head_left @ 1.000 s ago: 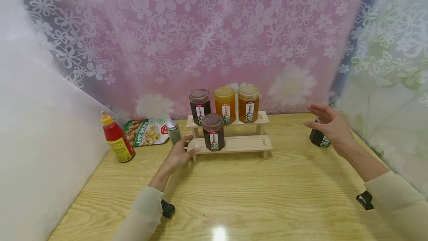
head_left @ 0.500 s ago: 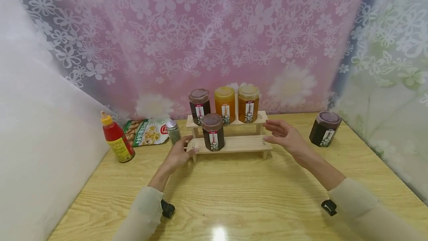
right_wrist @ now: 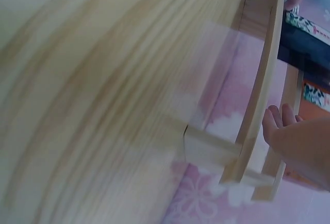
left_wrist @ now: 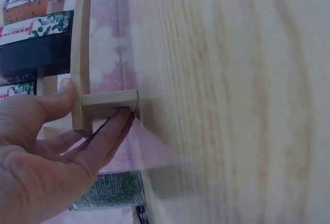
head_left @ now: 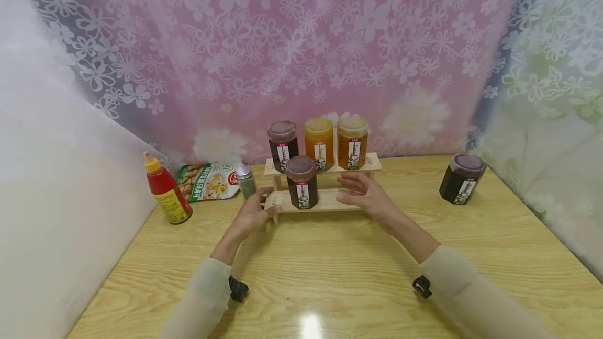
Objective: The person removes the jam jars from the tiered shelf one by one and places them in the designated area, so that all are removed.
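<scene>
my left grip [head_left: 252,215] pinches the left end of the wooden stand [head_left: 327,201], fingers against its leg. my right grip [head_left: 370,198] is released: fingers loosely bent round nothing, hovering over the right part of the lower tier. just left of it, not touching, the near dark jar [head_left: 303,187] stands upright on that tier. the stand sits mid-worktop [head_left: 301,260]; another dark jar [head_left: 461,179] stands well apart, to the right. i judge the step in hand to be adjusting jars while bracing the stand. the next move probably calls for bringing my right fingers leftward round the near dark jar without jolting the tier.
</scene>
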